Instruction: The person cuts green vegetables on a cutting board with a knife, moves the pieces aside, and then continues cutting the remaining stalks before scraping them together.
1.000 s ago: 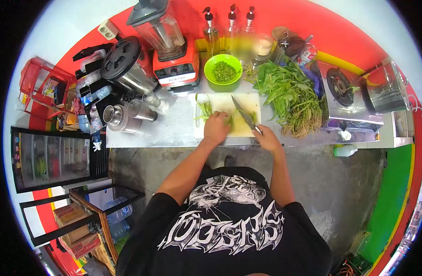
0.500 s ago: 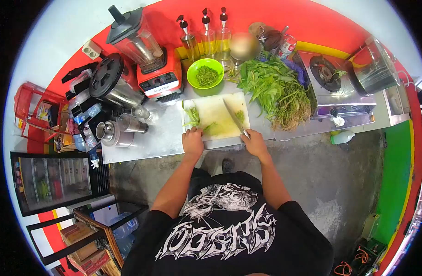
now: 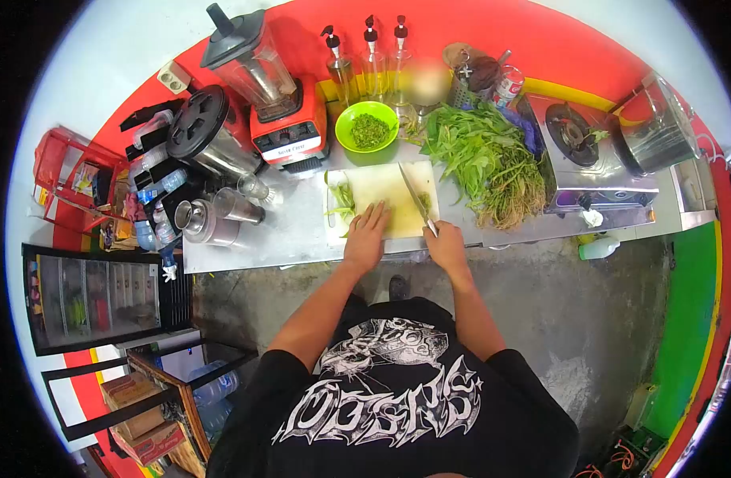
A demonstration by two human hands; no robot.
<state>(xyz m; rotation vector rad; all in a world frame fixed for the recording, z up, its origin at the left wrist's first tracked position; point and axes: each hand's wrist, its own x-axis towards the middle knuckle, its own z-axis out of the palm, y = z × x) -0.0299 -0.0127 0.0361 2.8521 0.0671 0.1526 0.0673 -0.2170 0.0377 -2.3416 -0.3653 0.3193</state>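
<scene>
My attire: a black T-shirt (image 3: 393,384) with short sleeves (image 3: 515,374), bearing a white line-drawn print (image 3: 389,341) and jagged white lettering (image 3: 389,410); my hands (image 3: 367,240) are bare, my visible shoe (image 3: 398,287) dark.

Bright — strong fisheye curve, black corners

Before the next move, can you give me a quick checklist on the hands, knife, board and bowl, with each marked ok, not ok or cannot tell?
1. Knife gripped by its handle in the right hand: ok.
2. Left hand clear of the blade: ok, a gap shows between them.
3. Cutting board bare: not ok, cut greens lie along its left side.
4. Blade touching the board: cannot tell; it lies over the board in this view.
5. Bowl upright: ok, just beyond the board, with chopped greens inside.
6. Leafy bunch off the board: ok, on the counter to its right.
</scene>
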